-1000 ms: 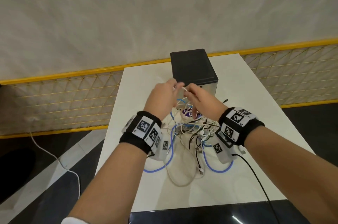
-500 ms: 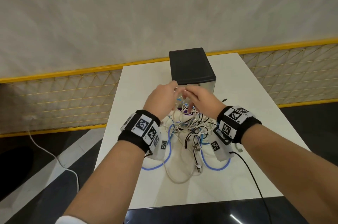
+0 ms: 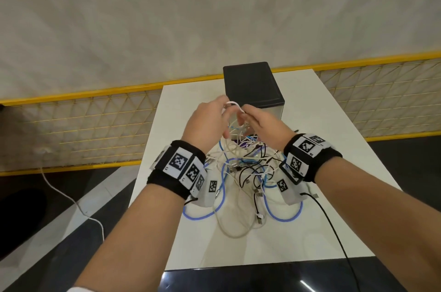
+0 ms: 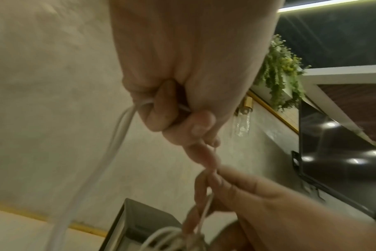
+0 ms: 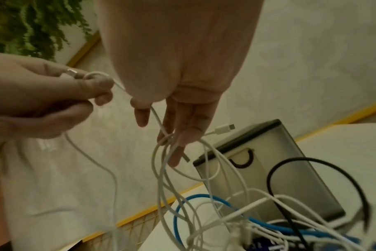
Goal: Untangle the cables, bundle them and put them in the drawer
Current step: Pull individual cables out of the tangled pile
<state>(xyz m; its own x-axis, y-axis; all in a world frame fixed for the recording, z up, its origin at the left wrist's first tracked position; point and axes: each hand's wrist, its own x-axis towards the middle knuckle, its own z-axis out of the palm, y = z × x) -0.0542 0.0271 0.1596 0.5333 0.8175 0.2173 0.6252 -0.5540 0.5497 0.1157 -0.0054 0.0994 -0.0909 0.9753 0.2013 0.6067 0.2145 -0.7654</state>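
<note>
A tangle of white, blue and black cables (image 3: 245, 167) lies on the white table (image 3: 334, 172), in front of a small drawer box (image 3: 250, 84) with a black top. Both hands are raised above the heap. My left hand (image 3: 225, 106) grips a white cable (image 3: 235, 103) in curled fingers, and a metal plug end (image 5: 71, 73) shows at its fingertips. My right hand (image 3: 245, 112) pinches the same cable (image 5: 159, 122) between thumb and forefinger. More white loops (image 5: 167, 152) hang over its straight lower fingers. The drawer front (image 5: 268, 169) with its dark handle is closed.
A blue cable (image 3: 284, 217) and a black cable (image 3: 256, 198) spread toward the table's near edge. A black lead (image 3: 334, 232) runs from my right wrist off the table. A yellow mesh fence (image 3: 83, 129) stands behind the table, with dark floor to the left.
Both hands have risen slightly above the heap. A short arc of white cable now shows between them, where the fingertips were nearly touching before.
</note>
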